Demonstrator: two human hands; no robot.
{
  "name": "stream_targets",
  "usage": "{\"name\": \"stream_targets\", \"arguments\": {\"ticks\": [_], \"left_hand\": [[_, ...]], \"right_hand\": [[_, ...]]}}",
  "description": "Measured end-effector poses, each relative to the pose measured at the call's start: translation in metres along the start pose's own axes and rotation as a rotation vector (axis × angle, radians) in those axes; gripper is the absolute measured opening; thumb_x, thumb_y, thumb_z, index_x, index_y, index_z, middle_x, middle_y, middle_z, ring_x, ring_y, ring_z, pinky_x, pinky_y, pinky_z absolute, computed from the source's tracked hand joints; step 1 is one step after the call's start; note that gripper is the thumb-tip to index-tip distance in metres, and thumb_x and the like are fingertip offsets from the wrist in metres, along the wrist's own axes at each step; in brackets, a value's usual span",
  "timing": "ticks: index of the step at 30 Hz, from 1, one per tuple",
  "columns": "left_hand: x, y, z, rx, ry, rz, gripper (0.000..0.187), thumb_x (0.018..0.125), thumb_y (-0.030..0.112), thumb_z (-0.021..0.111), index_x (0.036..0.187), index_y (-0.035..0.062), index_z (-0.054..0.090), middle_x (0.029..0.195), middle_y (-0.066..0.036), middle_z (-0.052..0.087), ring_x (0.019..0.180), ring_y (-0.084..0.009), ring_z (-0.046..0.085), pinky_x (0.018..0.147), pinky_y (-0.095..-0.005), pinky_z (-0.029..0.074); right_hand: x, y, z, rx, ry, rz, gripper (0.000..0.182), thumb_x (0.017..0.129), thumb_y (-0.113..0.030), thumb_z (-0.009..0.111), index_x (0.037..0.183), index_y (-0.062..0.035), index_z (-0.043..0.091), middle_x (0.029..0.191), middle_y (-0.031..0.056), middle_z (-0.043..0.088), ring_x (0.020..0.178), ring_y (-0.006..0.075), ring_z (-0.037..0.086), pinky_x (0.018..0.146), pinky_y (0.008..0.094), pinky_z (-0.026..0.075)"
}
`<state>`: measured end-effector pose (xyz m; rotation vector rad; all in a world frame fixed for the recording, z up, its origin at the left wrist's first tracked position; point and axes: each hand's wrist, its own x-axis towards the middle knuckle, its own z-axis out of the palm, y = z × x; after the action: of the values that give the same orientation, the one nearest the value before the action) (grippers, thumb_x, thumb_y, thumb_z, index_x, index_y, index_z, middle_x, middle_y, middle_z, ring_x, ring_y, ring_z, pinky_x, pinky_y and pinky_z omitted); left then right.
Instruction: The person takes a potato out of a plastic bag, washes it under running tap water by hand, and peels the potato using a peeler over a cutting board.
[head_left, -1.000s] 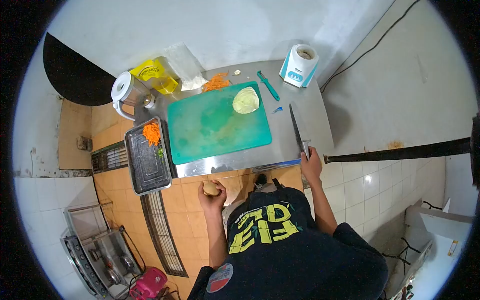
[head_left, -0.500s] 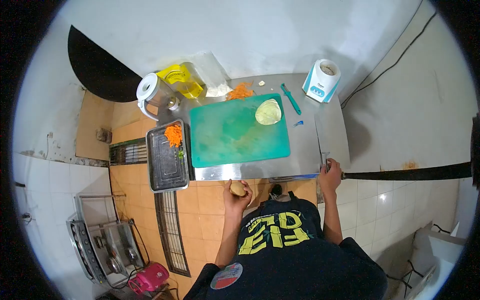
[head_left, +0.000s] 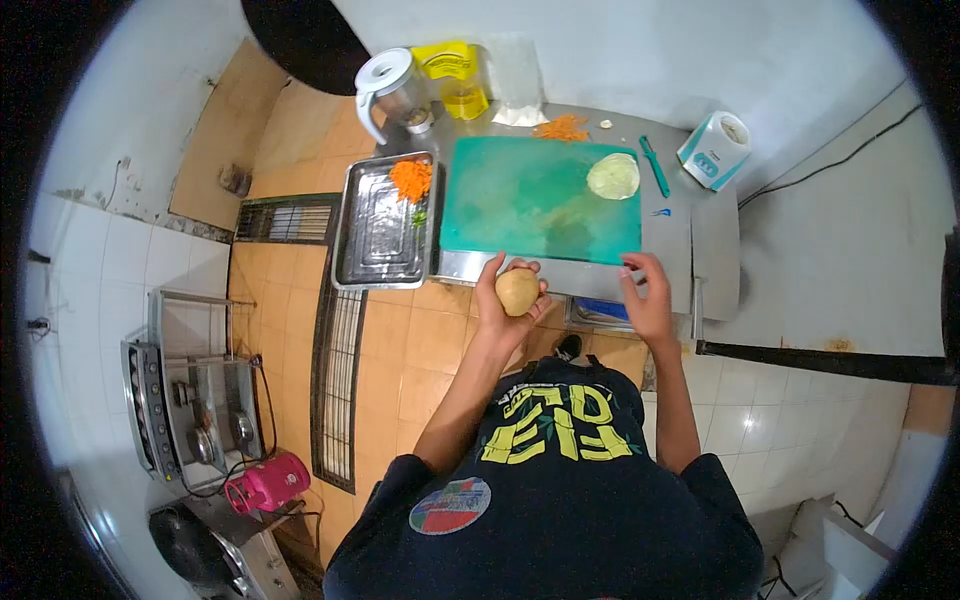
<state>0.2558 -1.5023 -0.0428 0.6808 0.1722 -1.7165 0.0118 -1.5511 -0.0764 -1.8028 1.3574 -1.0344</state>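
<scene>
In my left hand is a round, brownish-yellow potato, held at the front edge of the table with fingers curled around it. My right hand is near the front right corner of the green cutting board; its fingers are bent and apart, with nothing visible in them. A piece of pale green cabbage rests on the right part of the board. To the left is a metal tray with shredded carrot and a little chopped green.
A green-handled peeler and small blue item lie right of the board. Behind are orange peelings, a yellow pouch and a blender jug. A white-and-blue blender base stands back right. A stove is lower left.
My left hand has raised the potato toward the board's front edge. My right hand has left the table's right front corner and moved inward toward the board. The view has shifted.
</scene>
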Motion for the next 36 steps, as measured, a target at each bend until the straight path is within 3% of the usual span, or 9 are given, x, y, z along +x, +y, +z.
{"name": "stream_targets", "arguments": {"ticks": [6, 13, 19, 20, 23, 24, 27, 30, 36], "left_hand": [[-0.041, 0.031, 0.002, 0.318, -0.15, 0.337, 0.051, 0.099, 0.054, 0.045, 0.075, 0.0097, 0.053, 0.079, -0.005, 0.053, 0.072, -0.0216, 0.057, 0.065, -0.0349, 0.049], [-0.084, 0.076, -0.026, 0.483, -0.239, 0.549, 0.055, 0.104, 0.046, 0.034, 0.074, 0.0051, 0.054, 0.076, -0.005, 0.051, 0.073, -0.0171, 0.054, 0.065, -0.0314, 0.046], [-0.114, 0.097, -0.051, 0.929, -0.24, 1.039, 0.048, 0.105, 0.034, 0.039, 0.074, 0.002, 0.056, 0.073, -0.007, 0.054, 0.073, -0.0156, 0.053, 0.067, -0.0306, 0.041], [-0.121, 0.104, -0.05, 0.972, -0.319, 1.117, 0.037, 0.101, 0.024, 0.048, 0.074, 0.0005, 0.058, 0.075, -0.01, 0.056, 0.073, -0.0202, 0.055, 0.068, -0.0327, 0.04], [-0.135, 0.12, -0.067, 1.261, -0.268, 1.251, 0.039, 0.101, 0.027, 0.05, 0.075, -0.0014, 0.059, 0.08, -0.014, 0.062, 0.08, -0.0232, 0.059, 0.074, -0.0333, 0.044], [-0.142, 0.126, -0.069, 1.277, -0.267, 1.209, 0.02, 0.093, 0.013, 0.057, 0.08, -0.0019, 0.062, 0.083, -0.016, 0.062, 0.081, -0.0322, 0.059, 0.077, -0.0364, 0.043], [-0.148, 0.141, -0.074, 1.442, -0.217, 1.365, 0.017, 0.094, 0.01, 0.057, 0.083, -0.0022, 0.064, 0.088, -0.015, 0.064, 0.088, -0.031, 0.061, 0.084, -0.0372, 0.044], [-0.158, 0.16, -0.097, 1.157, -0.152, 1.188, 0.016, 0.096, 0.008, 0.056, 0.088, -0.0023, 0.065, 0.095, -0.012, 0.066, 0.093, -0.0251, 0.062, 0.086, -0.0351, 0.045], [-0.173, 0.192, -0.147, 1.012, 0.036, 0.932, 0.015, 0.099, 0.003, 0.052, 0.099, -0.0016, 0.067, 0.103, -0.009, 0.066, 0.101, -0.0169, 0.061, 0.087, -0.0285, 0.046]], "right_hand": [[-0.014, -0.134, 0.058, 0.12, -0.218, -0.422, 0.042, 0.084, -0.016, 0.072, 0.121, -0.0037, 0.057, 0.119, 0.0147, 0.056, 0.106, 0.0279, 0.057, 0.084, 0.0348, 0.048], [-0.047, -0.185, 0.122, 0.174, -0.232, -0.429, 0.061, 0.077, -0.016, 0.08, 0.129, -0.0048, 0.051, 0.125, 0.0192, 0.05, 0.115, 0.0377, 0.054, 0.096, 0.0436, 0.047], [-0.089, -0.196, 0.186, 0.662, -0.225, -0.104, 0.061, 0.094, -0.031, 0.063, 0.143, -0.0036, 0.039, 0.134, 0.0122, 0.047, 0.123, 0.0266, 0.049, 0.107, 0.0398, 0.037], [-0.092, -0.199, 0.197, 0.713, -0.241, -0.095, 0.058, 0.102, -0.039, 0.05, 0.145, -0.0041, 0.035, 0.139, 0.009, 0.045, 0.131, 0.0227, 0.043, 0.112, 0.0387, 0.032], [-0.107, -0.22, 0.227, 1.406, -0.316, 0.307, 0.055, 0.105, -0.041, 0.042, 0.146, -0.006, 0.035, 0.141, 0.0079, 0.046, 0.133, 0.0211, 0.043, 0.114, 0.0383, 0.031], [-0.109, -0.23, 0.231, 1.345, -0.302, 0.332, 0.052, 0.106, -0.047, 0.036, 0.141, -0.0089, 0.041, 0.139, 0.006, 0.048, 0.131, 0.0183, 0.045, 0.111, 0.0395, 0.035], [-0.112, -0.232, 0.254, 1.503, -0.221, 0.608, 0.049, 0.103, -0.05, 0.04, 0.128, -0.0106, 0.053, 0.128, 0.0066, 0.056, 0.123, 0.0201, 0.053, 0.101, 0.042, 0.046], [-0.108, -0.24, 0.263, 1.702, -0.356, 0.909, 0.046, 0.099, -0.054, 0.045, 0.11, -0.0119, 0.061, 0.106, 0.0057, 0.063, 0.104, 0.0222, 0.06, 0.081, 0.0399, 0.052], [-0.108, -0.235, 0.298, 1.725, -0.507, 0.941, 0.051, 0.095, -0.059, 0.049, 0.084, -0.0096, 0.058, 0.082, 0.0049, 0.055, 0.076, 0.0198, 0.054, 0.056, 0.0302, 0.042]]}}
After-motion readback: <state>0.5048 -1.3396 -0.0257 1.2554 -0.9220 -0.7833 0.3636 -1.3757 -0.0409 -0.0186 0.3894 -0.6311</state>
